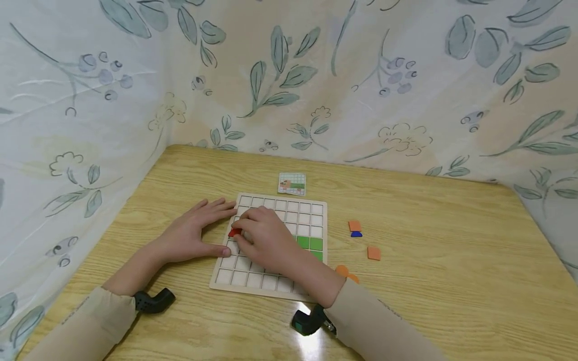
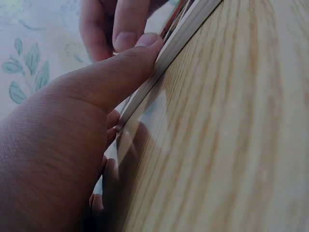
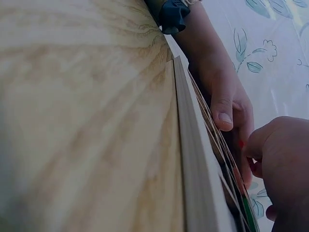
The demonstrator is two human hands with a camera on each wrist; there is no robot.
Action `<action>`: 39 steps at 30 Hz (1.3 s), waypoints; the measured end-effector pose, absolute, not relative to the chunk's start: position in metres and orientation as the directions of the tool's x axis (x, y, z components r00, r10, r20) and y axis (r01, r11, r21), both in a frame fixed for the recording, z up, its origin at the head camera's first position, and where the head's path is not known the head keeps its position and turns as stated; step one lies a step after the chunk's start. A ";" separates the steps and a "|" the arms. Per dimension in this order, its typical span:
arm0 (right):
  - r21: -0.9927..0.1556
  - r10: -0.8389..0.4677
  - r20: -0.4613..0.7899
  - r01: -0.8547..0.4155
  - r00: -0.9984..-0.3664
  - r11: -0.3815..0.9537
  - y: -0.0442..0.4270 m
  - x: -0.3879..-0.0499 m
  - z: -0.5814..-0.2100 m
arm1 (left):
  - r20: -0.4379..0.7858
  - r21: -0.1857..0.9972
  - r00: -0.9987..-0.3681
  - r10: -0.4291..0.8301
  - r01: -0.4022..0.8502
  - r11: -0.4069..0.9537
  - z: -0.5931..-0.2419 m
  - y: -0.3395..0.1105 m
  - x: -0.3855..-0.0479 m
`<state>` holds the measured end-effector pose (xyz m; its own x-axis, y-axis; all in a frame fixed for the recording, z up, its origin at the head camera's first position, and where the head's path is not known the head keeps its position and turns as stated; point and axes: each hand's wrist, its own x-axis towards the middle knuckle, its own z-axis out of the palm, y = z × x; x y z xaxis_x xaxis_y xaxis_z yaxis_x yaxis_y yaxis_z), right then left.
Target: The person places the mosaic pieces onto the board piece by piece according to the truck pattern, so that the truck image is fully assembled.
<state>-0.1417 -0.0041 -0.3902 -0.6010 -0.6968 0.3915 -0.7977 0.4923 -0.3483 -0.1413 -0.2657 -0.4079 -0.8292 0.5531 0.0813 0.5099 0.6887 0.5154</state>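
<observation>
Fabric (image 1: 366,65) printed with leaves and berries encloses the work area; its top is cut off by the head view. The wood-grain table (image 1: 451,271), front edge out of frame, supports a gridded board (image 1: 255,279) — its lower right corner is hidden by the right forearm. The left hand (image 1: 194,233) lies spread at the board's left edge, grasping nothing. The right hand (image 1: 266,238), over the board, holds a pinch grip. Beyond the board lies a printed card (image 1: 292,184), its details too fine to read. Green tiles (image 1: 310,243) occupy right-hand cells, partly masked. Orange squares (image 1: 373,253) and a blue piece (image 1: 356,234) lie right of the board. Pinched near the board's left edge: a red piece (image 1: 234,232) — outline partly covered by fingers.
</observation>
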 end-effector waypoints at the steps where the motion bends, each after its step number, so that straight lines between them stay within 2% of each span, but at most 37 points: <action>1: -0.344 -0.700 0.386 -0.797 -0.601 0.495 -0.005 -0.142 -0.390 | 0.082 0.517 -0.829 0.553 0.510 0.688 -0.408 -0.266 -0.141; 12: -0.332 -0.711 0.333 -0.782 -0.620 0.527 -0.006 -0.143 -0.394 | 0.076 0.515 -0.828 0.555 0.510 0.689 -0.408 -0.265 -0.142; 39: -0.316 -0.708 0.328 -0.779 -0.626 0.542 -0.005 -0.141 -0.396 | 0.085 0.522 -0.823 0.561 0.517 0.679 -0.408 -0.265 -0.140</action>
